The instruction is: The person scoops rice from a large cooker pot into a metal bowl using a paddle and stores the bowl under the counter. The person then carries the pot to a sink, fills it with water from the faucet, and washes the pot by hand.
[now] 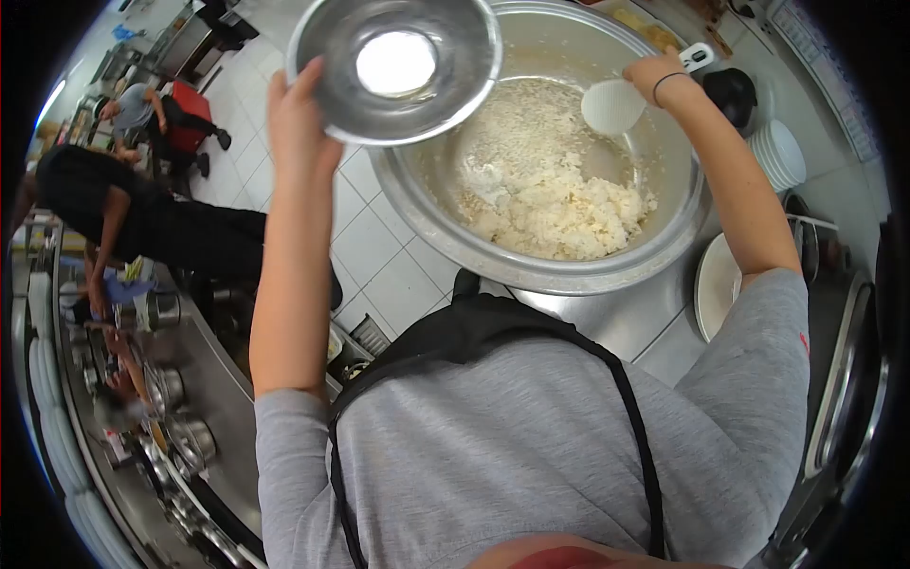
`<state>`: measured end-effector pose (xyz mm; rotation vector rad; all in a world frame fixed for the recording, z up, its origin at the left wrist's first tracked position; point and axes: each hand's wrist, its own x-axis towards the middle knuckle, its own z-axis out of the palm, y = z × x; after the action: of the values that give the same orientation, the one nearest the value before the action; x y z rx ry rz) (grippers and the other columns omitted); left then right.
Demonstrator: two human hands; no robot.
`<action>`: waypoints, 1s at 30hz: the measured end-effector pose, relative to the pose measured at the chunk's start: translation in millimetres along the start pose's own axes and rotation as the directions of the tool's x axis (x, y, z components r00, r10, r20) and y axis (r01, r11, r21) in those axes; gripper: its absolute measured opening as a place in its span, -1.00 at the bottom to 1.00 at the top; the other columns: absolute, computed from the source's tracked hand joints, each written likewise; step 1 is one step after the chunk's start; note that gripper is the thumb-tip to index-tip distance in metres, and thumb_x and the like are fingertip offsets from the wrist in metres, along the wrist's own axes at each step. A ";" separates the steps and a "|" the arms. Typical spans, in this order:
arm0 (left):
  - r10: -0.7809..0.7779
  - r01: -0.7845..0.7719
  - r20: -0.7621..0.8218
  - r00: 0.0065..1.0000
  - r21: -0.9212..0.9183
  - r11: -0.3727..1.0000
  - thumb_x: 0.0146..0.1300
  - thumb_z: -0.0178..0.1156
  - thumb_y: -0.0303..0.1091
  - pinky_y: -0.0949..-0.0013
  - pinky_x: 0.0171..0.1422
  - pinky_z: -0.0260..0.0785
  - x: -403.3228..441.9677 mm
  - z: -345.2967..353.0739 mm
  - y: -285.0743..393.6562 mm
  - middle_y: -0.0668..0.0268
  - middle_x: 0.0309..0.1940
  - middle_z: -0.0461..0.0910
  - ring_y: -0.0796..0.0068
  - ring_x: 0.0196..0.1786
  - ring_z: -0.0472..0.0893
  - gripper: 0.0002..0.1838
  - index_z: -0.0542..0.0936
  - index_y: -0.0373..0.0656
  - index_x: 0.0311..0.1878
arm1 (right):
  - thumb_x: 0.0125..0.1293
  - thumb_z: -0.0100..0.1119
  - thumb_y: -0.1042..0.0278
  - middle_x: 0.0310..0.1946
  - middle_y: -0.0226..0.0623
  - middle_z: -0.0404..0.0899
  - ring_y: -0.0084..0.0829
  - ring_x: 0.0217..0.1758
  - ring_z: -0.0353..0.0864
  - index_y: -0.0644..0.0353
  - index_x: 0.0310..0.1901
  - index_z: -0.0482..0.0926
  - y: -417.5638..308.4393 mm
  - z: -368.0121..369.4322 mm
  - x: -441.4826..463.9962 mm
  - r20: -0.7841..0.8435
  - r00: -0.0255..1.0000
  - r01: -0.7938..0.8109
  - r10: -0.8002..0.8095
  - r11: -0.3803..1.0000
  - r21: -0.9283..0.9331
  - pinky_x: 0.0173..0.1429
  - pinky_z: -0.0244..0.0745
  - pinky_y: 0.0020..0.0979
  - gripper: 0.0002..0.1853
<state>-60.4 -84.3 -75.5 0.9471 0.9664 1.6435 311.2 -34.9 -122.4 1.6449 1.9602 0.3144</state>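
Observation:
My left hand (pixel 301 123) grips the rim of a shiny metal bowl (pixel 460 62), with the thumb over its edge. The bowl is tilted so that its inside faces me, and I see no food in it. It overlaps the upper left of a large metal pot (pixel 403 194). Cooked white rice (pixel 559 213) covers the pot's bottom, heaped toward the near side and thin at the far side. My right hand (pixel 656 76) is closed around the handle of a white rice paddle (pixel 613 106). The paddle's blade is over the pot's right part, above the rice.
Stacked white bowls (pixel 779 154) and a black round item (pixel 730 95) are right of the pot. A white plate (pixel 718 284) lies nearer me. Two people are at the left, one in black (pixel 161 213), one seated (pixel 140 112). A steel counter (pixel 204 379) holds several metal pots.

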 end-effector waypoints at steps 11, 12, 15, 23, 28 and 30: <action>0.480 -0.610 0.380 0.791 0.420 0.672 0.03 0.08 -0.54 0.38 -0.03 0.20 63.5 62.6 -131.8 0.23 -0.30 0.44 0.33 -0.18 0.37 -0.85 0.30 -0.22 -0.52 | 0.25 -0.26 -0.11 -0.54 -0.36 0.56 -0.38 -0.41 0.51 0.05 -0.44 0.58 -97.1 -18.2 -9.6 -0.004 0.932 0.355 -0.362 0.913 0.200 0.19 -0.05 -0.25 -0.52; 0.447 -0.549 0.323 0.834 0.414 0.726 0.03 0.08 -0.55 0.38 -0.03 0.20 63.9 61.5 -130.0 0.24 -0.28 0.44 0.34 -0.19 0.38 -0.84 0.29 -0.22 -0.53 | 0.24 -0.39 -0.21 -0.55 -0.33 0.55 -0.37 -0.39 0.50 0.07 -0.43 0.59 -104.4 -21.3 -8.3 0.070 0.900 0.402 -0.431 0.880 0.251 0.18 -0.04 -0.24 -0.40; 0.345 -0.440 0.283 0.895 0.427 0.790 0.03 0.09 -0.55 0.38 -0.04 0.21 66.3 59.4 -132.6 0.24 -0.21 0.42 0.34 -0.20 0.37 -0.83 0.28 -0.22 -0.54 | 0.20 -0.57 -0.36 -0.57 -0.31 0.53 -0.35 -0.38 0.48 0.11 -0.41 0.61 -120.4 -10.0 -6.0 0.164 0.812 0.477 -0.560 0.799 0.367 0.17 -0.02 -0.24 -0.23; 0.216 -0.342 0.392 0.894 0.287 0.895 0.07 0.13 -0.51 0.52 -0.10 0.20 66.2 52.8 -128.7 0.29 -0.19 0.41 0.52 -0.19 0.35 -0.78 0.26 -0.20 -0.55 | 0.07 -0.56 -0.51 -0.53 -0.27 0.55 -0.31 -0.30 0.44 0.18 -0.31 0.61 -137.0 7.3 -1.9 0.227 0.708 0.462 -0.669 0.682 0.567 0.24 -0.08 -0.29 -0.11; -0.106 -0.042 0.405 0.908 0.339 0.940 0.12 0.12 -0.48 0.61 -0.27 0.16 59.0 52.3 -125.4 0.40 -0.35 0.42 0.70 -0.38 0.28 -0.85 0.34 -0.18 -0.48 | 0.00 -0.59 -0.58 -0.30 -0.08 0.55 -0.13 -0.13 0.42 0.28 -0.17 0.56 -126.1 5.0 -1.5 0.277 0.738 0.320 -0.616 0.680 0.660 0.24 0.01 -0.23 0.00; -0.156 -0.002 0.404 0.901 0.365 0.931 0.13 0.11 -0.48 0.62 -0.31 0.13 58.7 49.3 -126.2 0.44 -0.40 0.39 0.72 -0.41 0.26 -0.89 0.37 -0.18 -0.44 | -0.02 -0.59 -0.60 -0.26 -0.04 0.53 -0.07 -0.07 0.39 0.30 -0.17 0.56 -115.4 -8.4 -7.1 0.270 0.762 0.282 -0.588 0.678 0.679 0.24 0.03 -0.20 0.02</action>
<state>14.8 7.1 -163.7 1.4269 0.9939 1.1335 211.4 -65.9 -172.7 1.2972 2.0793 -0.9339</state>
